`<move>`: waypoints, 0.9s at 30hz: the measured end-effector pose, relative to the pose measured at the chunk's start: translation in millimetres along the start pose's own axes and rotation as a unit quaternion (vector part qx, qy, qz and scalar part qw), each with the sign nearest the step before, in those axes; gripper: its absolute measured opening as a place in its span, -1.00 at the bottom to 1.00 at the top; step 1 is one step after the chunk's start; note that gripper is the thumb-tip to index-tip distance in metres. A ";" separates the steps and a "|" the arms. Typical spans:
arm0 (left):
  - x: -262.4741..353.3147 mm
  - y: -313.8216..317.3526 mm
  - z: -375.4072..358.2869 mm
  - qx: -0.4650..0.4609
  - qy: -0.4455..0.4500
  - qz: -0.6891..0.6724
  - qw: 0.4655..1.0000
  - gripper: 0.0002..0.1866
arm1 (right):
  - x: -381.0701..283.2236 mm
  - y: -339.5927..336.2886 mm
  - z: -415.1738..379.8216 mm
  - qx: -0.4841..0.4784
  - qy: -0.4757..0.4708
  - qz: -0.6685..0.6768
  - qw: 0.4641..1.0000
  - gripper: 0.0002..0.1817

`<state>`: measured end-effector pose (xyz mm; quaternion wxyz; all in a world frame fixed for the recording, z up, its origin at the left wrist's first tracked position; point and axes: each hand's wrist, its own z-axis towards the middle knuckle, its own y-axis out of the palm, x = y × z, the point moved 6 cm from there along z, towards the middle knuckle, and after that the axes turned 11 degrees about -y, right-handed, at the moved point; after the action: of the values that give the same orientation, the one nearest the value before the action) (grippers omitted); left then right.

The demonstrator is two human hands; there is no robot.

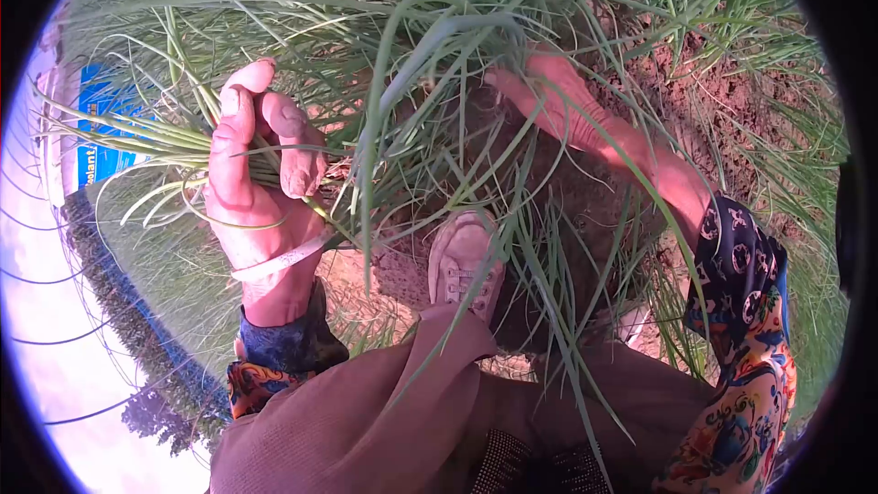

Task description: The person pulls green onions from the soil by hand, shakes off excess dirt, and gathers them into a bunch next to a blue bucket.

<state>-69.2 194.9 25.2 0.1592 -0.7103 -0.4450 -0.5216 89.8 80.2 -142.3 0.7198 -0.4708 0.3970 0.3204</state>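
Note:
My left hand [265,155], raised at the left, has its fingers wrapped round a bunch of thin green stalks [183,142] whose tips point left. A pale band circles that wrist. On the right, my right hand [549,96] reaches down among long green leaves [439,46] near the soil. Its thumb shows, but the leaves hide most of its fingers and anything between them. Long leaves hang between the two hands.
Below the hands are a light laced shoe [465,261] and brown-clothed legs [366,412]. Reddish soil [704,110] shows among more green plants at the right. A blue printed sign [105,128] stands at the far left.

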 end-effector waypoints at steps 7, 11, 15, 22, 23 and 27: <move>-2.9 4.9 -1.7 0.019 -0.007 0.002 1.000 -0.61 | -4.6 34.5 13.6 -0.174 0.024 -0.119 0.977 -0.67; -0.6 3.6 0.8 0.018 -0.019 -0.018 0.999 -0.60 | 3.0 42.2 17.7 -0.144 0.007 -0.152 0.978 -0.69; -1.1 4.2 2.8 -0.025 -0.011 -0.014 1.000 -0.60 | 8.9 43.8 20.3 -0.149 0.031 -0.151 0.977 -0.70; -0.7 1.2 -3.6 0.050 -0.008 -0.004 0.999 -0.62 | 17.9 38.2 22.0 -0.117 0.083 -0.099 0.985 -0.57; -0.5 -0.7 -3.9 0.064 -0.007 -0.007 0.998 -0.62 | 16.7 34.8 24.1 -0.055 0.085 -0.051 0.994 -0.56; 0.4 -2.7 -1.7 0.039 0.004 0.012 0.999 -0.64 | 4.7 -1.7 24.5 -0.092 0.249 0.085 0.960 -0.60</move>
<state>-72.3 195.4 25.6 0.1950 -0.7070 -0.4556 -0.5045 100.1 102.8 -139.7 0.5220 -0.5648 0.5704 0.2883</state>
